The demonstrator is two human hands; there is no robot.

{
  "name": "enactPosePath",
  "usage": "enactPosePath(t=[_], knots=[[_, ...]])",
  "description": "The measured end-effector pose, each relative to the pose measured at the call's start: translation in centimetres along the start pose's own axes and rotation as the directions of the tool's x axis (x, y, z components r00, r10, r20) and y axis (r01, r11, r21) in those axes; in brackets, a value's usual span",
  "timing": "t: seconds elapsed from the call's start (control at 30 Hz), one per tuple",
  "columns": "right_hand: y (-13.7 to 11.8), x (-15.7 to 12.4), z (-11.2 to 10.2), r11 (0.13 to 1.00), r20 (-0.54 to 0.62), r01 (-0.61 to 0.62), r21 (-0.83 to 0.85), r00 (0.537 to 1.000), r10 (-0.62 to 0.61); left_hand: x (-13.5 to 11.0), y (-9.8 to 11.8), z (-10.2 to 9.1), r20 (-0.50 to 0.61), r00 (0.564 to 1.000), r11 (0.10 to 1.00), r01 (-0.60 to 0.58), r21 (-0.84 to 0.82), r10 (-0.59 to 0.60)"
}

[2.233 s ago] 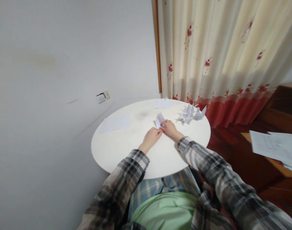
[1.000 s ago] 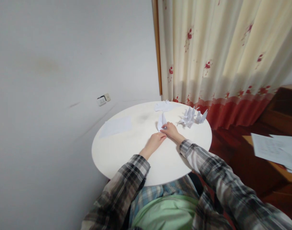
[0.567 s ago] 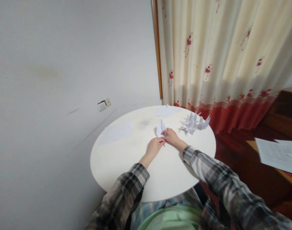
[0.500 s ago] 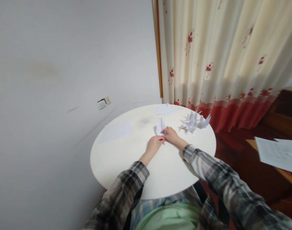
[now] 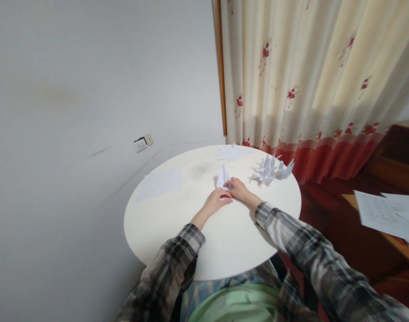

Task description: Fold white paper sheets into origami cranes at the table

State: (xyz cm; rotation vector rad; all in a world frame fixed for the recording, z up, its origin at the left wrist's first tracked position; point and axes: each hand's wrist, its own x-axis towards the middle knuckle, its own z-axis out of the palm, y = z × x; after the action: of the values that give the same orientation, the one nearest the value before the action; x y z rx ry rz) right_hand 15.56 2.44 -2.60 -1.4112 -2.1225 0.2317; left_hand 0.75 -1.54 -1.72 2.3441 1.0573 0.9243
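A partly folded piece of white paper lies on the round white table, its pointed end facing the wall. My right hand is closed on the paper's right side, the fingertips pinching it. Across the near end rests my left hand, its fingers curled around the paper's lower part. That near end is mostly hidden under my fingers. To the right stands a cluster of folded white paper cranes, with more of them beside it.
Flat white sheets lie on the table's left. More paper pieces sit at the far edge. A wall socket is beyond. A flowered curtain hangs behind. Printed sheets lie on wooden furniture at right.
My left hand has shifted slightly down, its fingers now further over the paper's near end. The right hand stays on the paper. The whole view has drifted a little.
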Motion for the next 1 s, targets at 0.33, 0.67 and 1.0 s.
enactPosePath(t=[0.33,0.67,1.0], knots=[[-0.2,0.0,-0.4,1.0,0.018,-0.019,0.007,1.0,0.019,0.0,-0.1,-0.4,0.076,0.996,0.998,-0.034,-0.044,0.037],[0.2,0.3,-0.1,1.0,0.021,-0.001,-0.013,1.0,0.001,-0.4,0.3,-0.7,0.068,0.987,0.967,-0.155,0.203,0.144],[0.6,0.5,-0.4,0.997,-0.017,-0.055,-0.045,0.998,0.054,-0.6,0.8,-1.1,0.13,0.984,0.93,-0.159,0.332,0.122]])
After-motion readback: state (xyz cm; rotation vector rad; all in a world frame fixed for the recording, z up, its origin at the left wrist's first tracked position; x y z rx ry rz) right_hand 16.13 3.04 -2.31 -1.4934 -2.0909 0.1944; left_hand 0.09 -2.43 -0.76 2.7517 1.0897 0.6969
